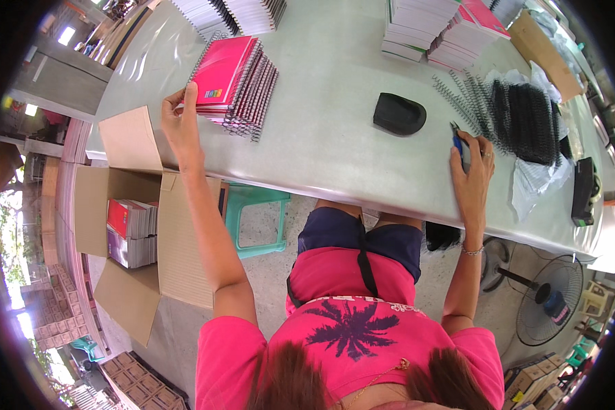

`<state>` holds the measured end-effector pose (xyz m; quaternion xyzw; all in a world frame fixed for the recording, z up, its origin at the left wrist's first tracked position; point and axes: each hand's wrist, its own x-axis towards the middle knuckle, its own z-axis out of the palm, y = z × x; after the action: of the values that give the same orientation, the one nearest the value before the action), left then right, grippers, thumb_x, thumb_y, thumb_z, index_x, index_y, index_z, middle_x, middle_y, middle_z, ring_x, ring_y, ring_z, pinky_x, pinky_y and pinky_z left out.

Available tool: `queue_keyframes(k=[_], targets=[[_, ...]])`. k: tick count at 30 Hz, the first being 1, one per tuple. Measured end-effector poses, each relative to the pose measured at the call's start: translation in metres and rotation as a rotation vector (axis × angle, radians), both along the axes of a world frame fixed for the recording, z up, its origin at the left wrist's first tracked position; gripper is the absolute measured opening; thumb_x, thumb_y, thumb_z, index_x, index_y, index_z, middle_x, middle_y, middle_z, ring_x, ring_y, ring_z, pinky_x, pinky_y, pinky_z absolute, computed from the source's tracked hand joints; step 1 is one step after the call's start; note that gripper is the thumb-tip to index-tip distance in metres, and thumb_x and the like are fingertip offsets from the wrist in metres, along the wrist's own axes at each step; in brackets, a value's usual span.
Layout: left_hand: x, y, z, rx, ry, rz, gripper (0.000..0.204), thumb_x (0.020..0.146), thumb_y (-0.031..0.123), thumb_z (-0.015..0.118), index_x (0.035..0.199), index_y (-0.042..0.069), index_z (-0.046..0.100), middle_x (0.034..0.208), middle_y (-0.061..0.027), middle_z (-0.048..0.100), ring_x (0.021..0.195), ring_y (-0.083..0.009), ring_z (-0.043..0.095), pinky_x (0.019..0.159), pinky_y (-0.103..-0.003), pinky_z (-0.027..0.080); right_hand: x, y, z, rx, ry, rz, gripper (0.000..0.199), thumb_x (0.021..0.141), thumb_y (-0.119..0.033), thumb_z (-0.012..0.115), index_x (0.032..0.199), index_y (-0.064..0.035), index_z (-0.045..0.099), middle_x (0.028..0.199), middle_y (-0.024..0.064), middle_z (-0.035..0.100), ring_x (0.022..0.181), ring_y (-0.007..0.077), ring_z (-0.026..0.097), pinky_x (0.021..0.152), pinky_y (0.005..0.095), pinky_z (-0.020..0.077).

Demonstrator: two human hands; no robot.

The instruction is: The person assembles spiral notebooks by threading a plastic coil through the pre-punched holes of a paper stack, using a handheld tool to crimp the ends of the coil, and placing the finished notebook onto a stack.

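Observation:
A stack of pink-covered spiral notebooks (220, 72) stands at the left of the table, their black coils showing along the sides. My left hand (182, 119) is at the near left corner of the stack, its thumb on the top cover and its fingers curled at the edge, pinching the top notebook. Over on the right, my right hand (473, 164) rests on the table, closed around small blue-handled pliers (457, 140). The jaws of the pliers point away from me. Loose black spiral coils (468, 99) lie just beyond that hand.
A black scooped block (399, 114) sits mid-table. Bundled black coils (526, 123) lie at right, near a black tape dispenser (585, 191). Unbound page stacks (417, 27) stand at the back. Below left are an open carton (184, 232) with notebooks and a green stool (256, 219); a fan (547, 294) stands lower right.

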<state>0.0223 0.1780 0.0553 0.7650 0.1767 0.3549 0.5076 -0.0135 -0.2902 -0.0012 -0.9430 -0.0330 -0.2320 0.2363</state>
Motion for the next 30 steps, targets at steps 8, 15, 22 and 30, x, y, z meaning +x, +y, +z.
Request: queue_keyframes(k=[8, 15, 22, 30], targets=[[0.008, -0.009, 0.045, 0.537, 0.320, -0.059, 0.089, 0.079, 0.071, 0.065, 0.142, 0.010, 0.047, 0.137, -0.0230, 0.048, 0.129, -0.0364, 0.045, 0.107, -0.047, 0.035, 0.006, 0.001, 0.013, 0.144, -0.041, -0.019, 0.026, 0.093, -0.020, 0.063, 0.116, -0.0078, 0.067, 0.117, 0.0161, 0.055, 0.116, 0.0316, 0.051, 0.102, 0.0429, 0.0372], [0.024, -0.032, 0.063, 0.765, 0.697, -0.228, 0.108, 0.072, 0.076, 0.067, 0.154, 0.016, 0.030, 0.144, -0.0297, 0.041, 0.133, -0.0436, 0.043, 0.110, -0.051, 0.036, 0.061, -0.021, 0.060, 0.413, -0.101, 0.181, 0.020, 0.094, -0.017, 0.064, 0.107, -0.0034, 0.071, 0.102, 0.0096, 0.062, 0.097, 0.0190, 0.059, 0.090, 0.0314, 0.0435], [0.029, -0.026, 0.059, 0.790, 0.652, -0.281, 0.096, 0.080, 0.060, 0.071, 0.154, 0.017, 0.031, 0.133, -0.0294, 0.050, 0.126, -0.0426, 0.050, 0.107, -0.045, 0.040, 0.130, -0.048, 0.106, 0.503, -0.258, 0.174, 0.028, 0.095, -0.026, 0.064, 0.115, -0.0062, 0.069, 0.107, 0.0079, 0.066, 0.099, 0.0167, 0.062, 0.088, 0.0304, 0.0457], [0.025, -0.032, 0.057, 0.932, 0.563, -0.159, 0.093, 0.078, 0.068, 0.068, 0.152, 0.022, 0.035, 0.143, -0.0261, 0.042, 0.129, -0.0440, 0.046, 0.105, -0.056, 0.038, 0.228, -0.084, 0.119, 0.677, 0.071, -0.005, 0.047, 0.092, -0.036, 0.070, 0.116, 0.0044, 0.064, 0.094, 0.0110, 0.066, 0.081, 0.0189, 0.063, 0.075, 0.0308, 0.0540]])
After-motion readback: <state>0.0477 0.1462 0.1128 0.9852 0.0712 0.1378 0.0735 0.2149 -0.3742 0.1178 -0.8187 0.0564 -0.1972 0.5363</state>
